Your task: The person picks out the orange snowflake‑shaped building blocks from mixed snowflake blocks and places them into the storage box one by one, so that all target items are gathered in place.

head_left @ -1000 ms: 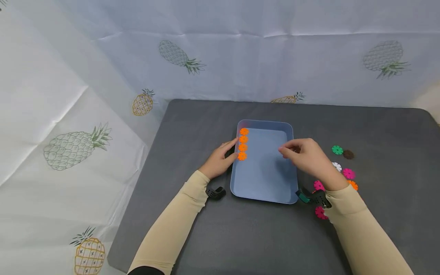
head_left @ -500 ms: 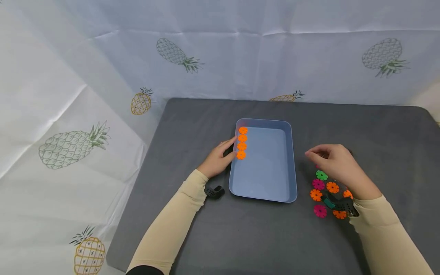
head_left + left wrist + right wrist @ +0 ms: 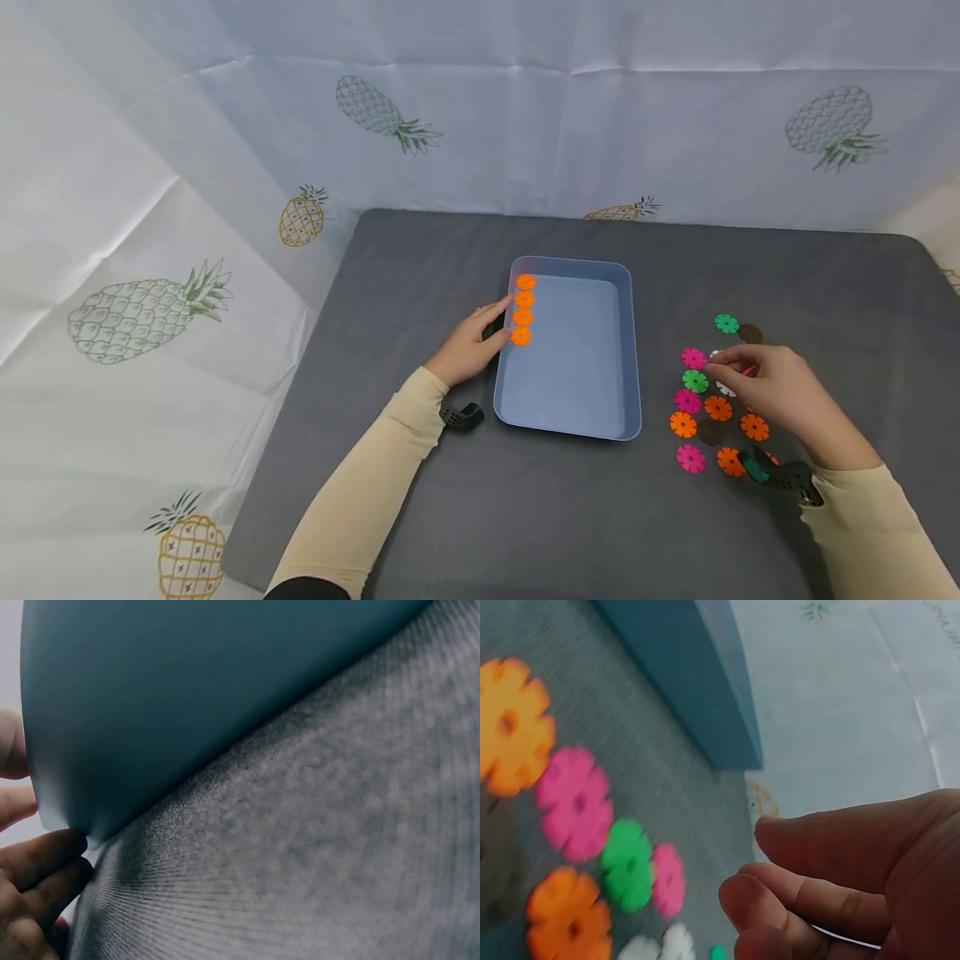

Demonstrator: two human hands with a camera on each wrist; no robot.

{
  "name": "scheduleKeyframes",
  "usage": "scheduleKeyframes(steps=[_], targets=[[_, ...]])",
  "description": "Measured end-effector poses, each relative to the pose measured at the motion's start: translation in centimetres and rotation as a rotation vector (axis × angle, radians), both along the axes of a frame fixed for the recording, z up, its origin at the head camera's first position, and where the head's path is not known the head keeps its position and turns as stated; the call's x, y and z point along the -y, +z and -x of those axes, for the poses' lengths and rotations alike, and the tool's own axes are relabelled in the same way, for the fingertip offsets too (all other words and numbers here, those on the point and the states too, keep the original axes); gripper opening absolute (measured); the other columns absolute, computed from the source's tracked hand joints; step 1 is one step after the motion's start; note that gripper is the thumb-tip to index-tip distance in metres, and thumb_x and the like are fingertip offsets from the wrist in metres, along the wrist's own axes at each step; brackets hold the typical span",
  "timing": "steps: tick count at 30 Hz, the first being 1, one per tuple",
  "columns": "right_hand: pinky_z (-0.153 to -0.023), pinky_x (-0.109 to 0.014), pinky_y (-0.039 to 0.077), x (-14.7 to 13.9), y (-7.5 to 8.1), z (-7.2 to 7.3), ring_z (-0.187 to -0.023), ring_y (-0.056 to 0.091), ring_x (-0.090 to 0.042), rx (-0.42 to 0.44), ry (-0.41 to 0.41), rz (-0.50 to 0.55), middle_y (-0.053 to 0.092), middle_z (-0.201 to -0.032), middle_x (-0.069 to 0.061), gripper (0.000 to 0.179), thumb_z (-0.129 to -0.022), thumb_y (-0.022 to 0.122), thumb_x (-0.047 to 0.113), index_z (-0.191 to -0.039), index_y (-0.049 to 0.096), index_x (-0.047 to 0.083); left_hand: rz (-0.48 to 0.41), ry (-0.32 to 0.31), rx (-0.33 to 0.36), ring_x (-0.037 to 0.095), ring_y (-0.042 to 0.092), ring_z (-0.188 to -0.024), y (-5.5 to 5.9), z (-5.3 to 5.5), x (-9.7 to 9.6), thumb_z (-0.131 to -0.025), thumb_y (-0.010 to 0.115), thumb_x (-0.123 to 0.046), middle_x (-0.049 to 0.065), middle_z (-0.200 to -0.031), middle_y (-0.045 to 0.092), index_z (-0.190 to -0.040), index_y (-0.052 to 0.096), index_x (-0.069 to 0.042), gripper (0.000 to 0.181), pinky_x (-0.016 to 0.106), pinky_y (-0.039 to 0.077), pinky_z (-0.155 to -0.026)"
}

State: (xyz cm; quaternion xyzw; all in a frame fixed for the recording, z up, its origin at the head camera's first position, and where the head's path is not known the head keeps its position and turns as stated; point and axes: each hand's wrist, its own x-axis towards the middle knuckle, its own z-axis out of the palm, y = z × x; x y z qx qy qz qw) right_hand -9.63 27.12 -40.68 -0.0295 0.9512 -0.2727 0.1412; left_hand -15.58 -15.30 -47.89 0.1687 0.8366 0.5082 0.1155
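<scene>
Row of four orange discs, lying inside and along the left wall of the blue tray; the row looks unchanged from the preceding second. Loose discs lie on the grey table, right of the tray and apart from it, among them a green disc, a brown disc and a pink disc. The right hand, which was over the tray a second ago, is now to its right, above the loose discs; this suggests that the work has passed from the tray to the supply. In the right wrist view its thumb and bent fingers stand a little apart, with no disc visible between them; whether a fingertip touches a disc cannot be told. The left hand, unmoved in this interval, rests at the tray's left side, fingers extended, thumb spread from forefinger; in the left wrist view fingertips meet the outer wall, apparently steadying rather than gripping. Both forearms reach in from the near side of the tray. Beyond the tray hangs a pale cloth printed with pineapples
</scene>
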Motion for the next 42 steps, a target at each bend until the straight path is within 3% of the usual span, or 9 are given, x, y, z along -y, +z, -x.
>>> scheduleKeyframes(steps=[11, 14, 21, 24, 28, 36, 42], targets=[[-0.059, -0.033, 0.048, -4.4, -1.4, -1.8, -0.076, 0.061, -0.017, 0.001, -0.079, -0.063, 0.074, -0.092, -0.01, 0.042, -0.101, 0.072, 0.035, -0.113, 0.072, -0.006, -0.004, 0.01, 0.004, 0.026, 0.028, -0.158, -0.5, 0.0, -0.4, -0.109, 0.054, -0.025, 0.006, -0.169, 0.036, -0.167, 0.034, -0.023, 0.061, 0.051, 0.032, -0.123], [-0.058, -0.034, 0.048, -4.8, -1.7, -1.9, -0.073, 0.061, -0.018, -0.005, -0.102, -0.094, 0.073, -0.087, -0.01, 0.043, -0.099, 0.075, 0.034, -0.108, 0.07, -0.007, -0.007, 0.013, 0.002, 0.025, 0.026, -0.159, -0.6, 0.0, -0.3, -0.109, 0.054, -0.024, 0.005, -0.169, 0.036, -0.166, 0.034, -0.023, 0.061, 0.051, 0.031, -0.124], [-0.056, -0.036, 0.048, -5.5, -2.4, -2.2, -0.075, 0.063, -0.031, 0.028, -0.175, -0.152, 0.071, -0.084, -0.016, 0.059, -0.097, 0.075, 0.041, -0.114, 0.061, -0.014, -0.005, 0.008, -0.018, 0.024, 0.029, -0.158, -0.4, 0.2, -0.3, -0.108, 0.054, -0.022, 0.006, -0.169, 0.036, -0.166, 0.035, -0.02, 0.061, 0.05, 0.031, -0.124], [-0.057, -0.035, 0.048, -5.5, -2.6, -2.1, -0.073, 0.062, -0.028, 0.073, -0.168, -0.154, 0.07, -0.083, -0.013, 0.066, -0.097, 0.074, 0.047, -0.116, 0.059, -0.015, 0.001, 0.007, -0.02, 0.023, 0.029, -0.158, -0.4, 0.2, -0.2, -0.108, 0.054, -0.021, 0.005, -0.169, 0.037, -0.166, 0.035, -0.019, 0.061, 0.048, 0.032, -0.124], [-0.057, -0.032, 0.046, -5.3, -3.0, -2.1, -0.07, 0.06, -0.022, 0.098, -0.167, -0.151, 0.069, -0.079, -0.007, 0.062, -0.097, 0.075, 0.041, -0.115, 0.058, -0.015, 0.005, 0.006, -0.017, 0.024, 0.029, -0.158, -0.3, 0.2, -0.2, -0.108, 0.054, -0.022, 0.005, -0.169, 0.037, -0.166, 0.035, -0.019, 0.061, 0.049, 0.031, -0.124], [-0.058, -0.033, 0.044, -5.5, -3.3, -1.9, -0.072, 0.055, -0.022, 0.017, -0.161, -0.119, 0.066, -0.088, -0.014, 0.052, -0.093, 0.081, 0.036, -0.11, 0.06, -0.009, 0.0, 0.013, -0.011, 0.023, 0.031, -0.157, -0.2, 0.3, -0.3, -0.108, 0.054, -0.022, 0.004, -0.168, 0.037, -0.166, 0.036, -0.022, 0.061, 0.049, 0.034, -0.123], [-0.057, -0.033, 0.046, -4.9, -3.0, -1.7, -0.074, 0.058, -0.021, -0.065, -0.135, -0.085, 0.07, -0.091, -0.018, 0.039, -0.097, 0.078, 0.025, -0.11, 0.063, -0.009, 0.003, 0.013, -0.012, 0.023, 0.033, -0.156, -0.2, 0.2, -0.2, -0.107, 0.054, -0.022, 0.004, -0.168, 0.038, -0.166, 0.036, -0.021, 0.062, 0.049, 0.034, -0.123]])
